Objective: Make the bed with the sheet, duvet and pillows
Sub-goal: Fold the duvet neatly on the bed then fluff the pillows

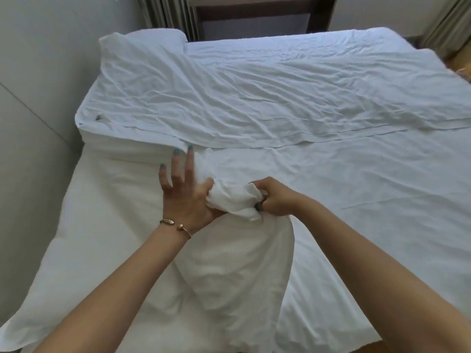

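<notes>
A: What are the fingers doing?
B: The right hand (274, 197) is fisted around a bunched wad of white fabric (233, 200). The left hand (183, 192) has straight, spread fingers; its thumb side touches the same wad.

A: And around them?
B: A bed (356, 200) fills the room's corner, a grey wall (38, 98) on the left, curtains (168, 14) and a dark desk (262, 14) beyond.

A: The bedding?
B: A wrinkled white sheet (254, 98) covers the far half; a pillow (89, 238) lies near-left, under the left forearm.
</notes>
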### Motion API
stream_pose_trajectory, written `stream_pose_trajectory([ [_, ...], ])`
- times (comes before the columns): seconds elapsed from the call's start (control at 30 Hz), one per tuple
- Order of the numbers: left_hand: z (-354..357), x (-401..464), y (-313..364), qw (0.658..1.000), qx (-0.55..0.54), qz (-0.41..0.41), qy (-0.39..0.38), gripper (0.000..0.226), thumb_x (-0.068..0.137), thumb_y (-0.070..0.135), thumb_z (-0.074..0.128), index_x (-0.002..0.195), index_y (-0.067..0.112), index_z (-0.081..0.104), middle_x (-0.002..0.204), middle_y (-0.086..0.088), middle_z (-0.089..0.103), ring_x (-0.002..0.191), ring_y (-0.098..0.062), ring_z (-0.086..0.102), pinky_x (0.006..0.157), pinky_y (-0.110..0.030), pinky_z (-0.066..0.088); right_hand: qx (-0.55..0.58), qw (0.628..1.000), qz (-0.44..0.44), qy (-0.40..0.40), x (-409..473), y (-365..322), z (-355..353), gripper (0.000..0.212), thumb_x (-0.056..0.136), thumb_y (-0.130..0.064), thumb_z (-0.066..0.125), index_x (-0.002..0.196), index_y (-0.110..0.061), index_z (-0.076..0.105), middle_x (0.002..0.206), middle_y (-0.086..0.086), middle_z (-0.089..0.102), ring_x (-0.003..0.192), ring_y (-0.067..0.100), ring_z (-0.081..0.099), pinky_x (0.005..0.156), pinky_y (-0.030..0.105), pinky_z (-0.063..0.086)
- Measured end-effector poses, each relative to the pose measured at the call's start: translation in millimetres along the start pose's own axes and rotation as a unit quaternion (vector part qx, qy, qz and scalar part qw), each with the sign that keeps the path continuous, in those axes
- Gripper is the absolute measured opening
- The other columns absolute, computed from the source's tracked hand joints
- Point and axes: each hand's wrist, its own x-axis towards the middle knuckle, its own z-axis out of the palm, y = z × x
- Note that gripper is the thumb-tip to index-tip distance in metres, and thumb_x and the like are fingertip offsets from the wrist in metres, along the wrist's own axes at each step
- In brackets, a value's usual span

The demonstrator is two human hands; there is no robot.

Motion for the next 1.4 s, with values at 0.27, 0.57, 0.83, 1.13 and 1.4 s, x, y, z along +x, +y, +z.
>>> stream_pose_trajectory([
  [0.27, 56, 33, -31, 0.896, -0.377, 0.079, -0.221, 0.050, 0.084, 0.053, 0.041, 0.132, 0.042, 0.032, 0.112, -0.001, 0.067, 0.087, -0.026, 0.065, 0.073, -0.032, 0.050, 0.092, 0.993, 0.074, 0.004, 46, 7, 2, 0.038, 0.080, -0.007, 0.072, 0.113, -0.023, 0.063, 0.104, 0.002, 0.066, 0.096, 0.018, 0.063, 0.080, 0.029, 0.052],
  [0.57, 112, 71, -28, 0.835, -0.491, -0.087, -0.233, 0.060, 0.100, 0.018, 0.043, 0.132, 0.066, 0.031, 0.095, 0.009, 0.059, 0.074, -0.021, 0.058, 0.079, -0.028, 0.046, 0.258, 0.934, 0.200, 0.142, -31, 70, 176, 0.117, 0.045, -0.067, 0.086, 0.143, -0.042, 0.028, 0.138, -0.030, 0.041, 0.124, -0.010, 0.044, 0.103, 0.020, 0.040],
  [0.83, 129, 95, -58, 0.845, -0.446, -0.230, -0.186, 0.044, 0.101, 0.025, 0.043, 0.144, 0.036, 0.040, 0.132, -0.008, 0.059, 0.117, -0.034, 0.056, 0.096, -0.038, 0.043, 0.160, 0.907, 0.246, 0.301, -8, 87, 126, 0.021, 0.080, -0.024, 0.068, 0.101, -0.021, 0.068, 0.108, 0.005, 0.070, 0.105, 0.018, 0.063, 0.079, 0.024, 0.045],
  [1.13, 82, 147, -155, 0.785, -0.540, -0.287, -0.100, 0.098, 0.060, 0.073, 0.058, 0.147, 0.041, 0.026, 0.137, 0.020, 0.041, 0.117, -0.005, 0.043, 0.098, -0.028, 0.036, -0.141, 0.933, 0.111, 0.312, 77, -40, -116, 0.022, 0.094, -0.041, 0.053, 0.110, -0.027, 0.046, 0.093, -0.002, 0.060, 0.088, 0.025, 0.056, 0.074, 0.038, 0.043],
  [1.4, 39, 173, -231, 0.822, -0.475, -0.312, -0.046, 0.119, 0.045, 0.066, 0.076, 0.145, 0.047, 0.014, 0.146, 0.015, 0.039, 0.126, -0.018, 0.048, 0.101, -0.034, 0.041, -0.298, 0.925, 0.023, 0.233, 143, -140, -181, 0.069, 0.064, -0.073, 0.070, 0.119, -0.046, 0.039, 0.107, -0.009, 0.061, 0.099, 0.019, 0.058, 0.081, 0.034, 0.040],
])
